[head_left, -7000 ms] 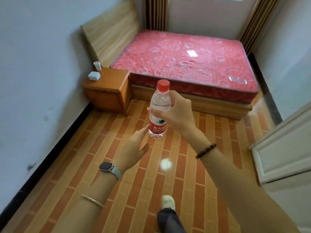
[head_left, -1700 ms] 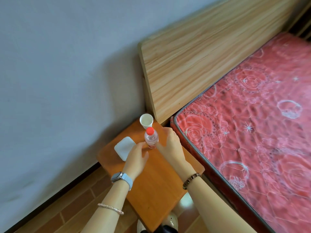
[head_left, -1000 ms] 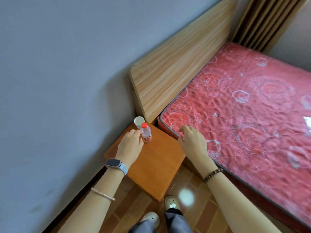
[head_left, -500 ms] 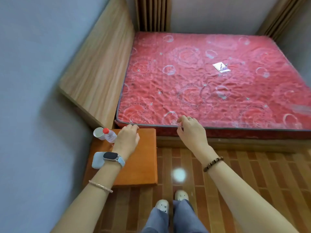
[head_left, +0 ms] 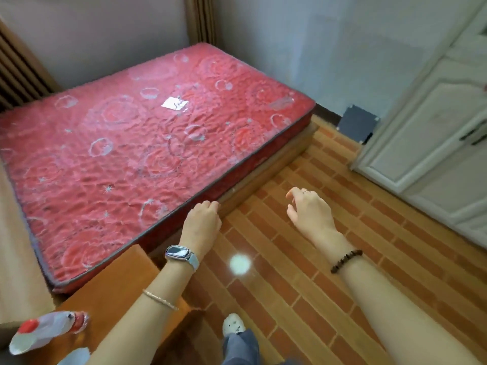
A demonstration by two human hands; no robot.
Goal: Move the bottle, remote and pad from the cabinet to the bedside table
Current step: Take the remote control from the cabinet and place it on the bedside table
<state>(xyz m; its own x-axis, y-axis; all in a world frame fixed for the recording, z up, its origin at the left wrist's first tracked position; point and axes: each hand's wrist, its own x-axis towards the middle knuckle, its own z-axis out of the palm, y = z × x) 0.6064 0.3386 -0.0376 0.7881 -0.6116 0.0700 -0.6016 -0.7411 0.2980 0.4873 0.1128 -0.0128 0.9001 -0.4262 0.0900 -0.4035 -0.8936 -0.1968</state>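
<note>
The clear water bottle (head_left: 56, 326) with a red cap stands on the orange wooden bedside table (head_left: 110, 293) at the lower left edge of the view, next to a white paper cup (head_left: 22, 343). My left hand (head_left: 201, 225) hovers over the mattress corner, fingers curled in, holding nothing. My right hand (head_left: 309, 209) hangs over the floor with fingers loosely apart and empty. A white cabinet (head_left: 432, 133) stands at the right. No remote or pad shows on it from here.
A red patterned mattress (head_left: 137, 143) on a wooden bed frame fills the left and centre. A small white object (head_left: 76, 356) lies on the bedside table's near edge. Brick-patterned wooden floor (head_left: 329, 259) runs between bed and cabinet. My white shoe (head_left: 233, 324) is below.
My view has swung right, away from the bedside table toward the cabinet. Both hands have come off the bottle and moved right with me; the bottle stays on the table.
</note>
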